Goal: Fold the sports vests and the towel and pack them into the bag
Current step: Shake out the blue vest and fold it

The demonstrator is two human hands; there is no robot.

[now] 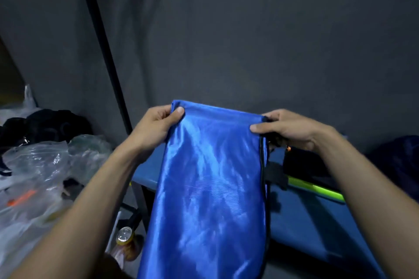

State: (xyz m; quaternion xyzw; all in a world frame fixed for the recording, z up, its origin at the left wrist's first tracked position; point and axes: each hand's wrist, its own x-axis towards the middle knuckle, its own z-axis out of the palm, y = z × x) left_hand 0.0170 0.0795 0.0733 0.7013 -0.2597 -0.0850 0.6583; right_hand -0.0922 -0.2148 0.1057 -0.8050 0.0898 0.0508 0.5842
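left hand (156,123) pinches blue vest (210,188) top corner | right hand (288,128) grips other corner, seemingly

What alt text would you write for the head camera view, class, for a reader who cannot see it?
Two bare hands hold up a shiny blue vest by its top edge, left hand and right hand pinching the corners. Behind it stands a blue table; clear plastic bags lie at left, against a dark grey backdrop.

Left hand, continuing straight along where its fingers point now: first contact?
The left hand points right, toward the right hand. It already pinches the blue fabric; along that top edge, the right hand's fingers probably come next.
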